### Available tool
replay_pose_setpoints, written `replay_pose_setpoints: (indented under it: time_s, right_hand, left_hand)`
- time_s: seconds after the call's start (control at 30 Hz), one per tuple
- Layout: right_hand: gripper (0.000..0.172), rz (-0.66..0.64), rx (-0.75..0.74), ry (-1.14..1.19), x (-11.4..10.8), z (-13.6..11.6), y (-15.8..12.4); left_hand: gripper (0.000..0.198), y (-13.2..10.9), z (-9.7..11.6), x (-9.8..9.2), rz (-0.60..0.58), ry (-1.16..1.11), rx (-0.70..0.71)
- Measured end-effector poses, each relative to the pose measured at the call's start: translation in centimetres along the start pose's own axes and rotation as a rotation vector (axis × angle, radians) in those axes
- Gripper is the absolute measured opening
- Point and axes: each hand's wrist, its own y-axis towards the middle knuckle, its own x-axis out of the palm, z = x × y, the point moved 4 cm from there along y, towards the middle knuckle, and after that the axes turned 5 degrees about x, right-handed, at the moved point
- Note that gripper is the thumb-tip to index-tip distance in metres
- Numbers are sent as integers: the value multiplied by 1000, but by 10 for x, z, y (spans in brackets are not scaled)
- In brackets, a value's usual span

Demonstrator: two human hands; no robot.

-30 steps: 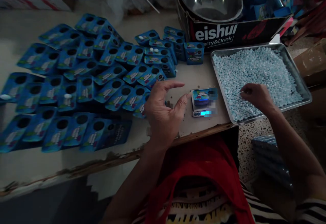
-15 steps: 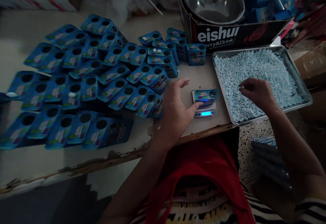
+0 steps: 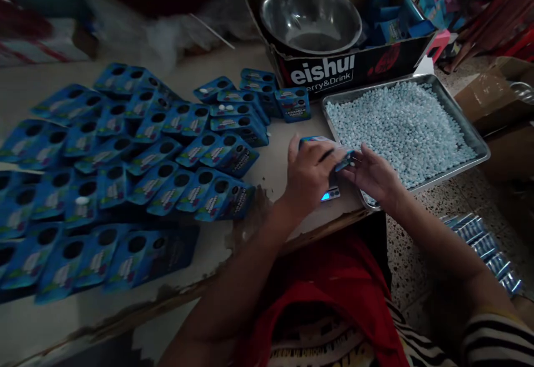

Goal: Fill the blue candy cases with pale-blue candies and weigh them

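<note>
My left hand (image 3: pixel 307 173) is wrapped over a small blue candy box (image 3: pixel 315 140), lifted and tilted toward the right; most of it hides behind my fingers. My right hand (image 3: pixel 371 173) lies palm up and open, its fingertips at the box's right end. A small pale candy shows at that end. Beneath my hands, a digital scale (image 3: pixel 334 193) with a lit blue display is partly covered. Just right of it, a metal tray (image 3: pixel 486 153) holds a heap of pale blue candies (image 3: pixel 400 128), the near left corner passing under my right hand.
Many blue boxes (image 3: pixel 112 183) with round holes stand in rows across the left of the table, a few with white candies on top. Behind the tray, a black carton (image 3: pixel 321 72) holds a steel bowl (image 3: pixel 311 19) and more blue boxes. The table's worn front edge (image 3: pixel 325 225) runs near me.
My left hand has picked the box up off the scale and tipped it. My right hand has moved left from over the tray to the box, opening from a pinch. The view has shifted right.
</note>
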Motion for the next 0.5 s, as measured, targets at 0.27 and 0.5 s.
replay_pose_setpoints:
  time_s: [0.27,0.5]
  right_hand:
    - [29,11,67,-59,8,-2,1]
    - [32,309,-638,-1123,3,-72,-25]
  left_hand:
    - [29,-24,-30,-18,147,-310,-516]
    - [45,-47,-30,-16,162,-738,-888]
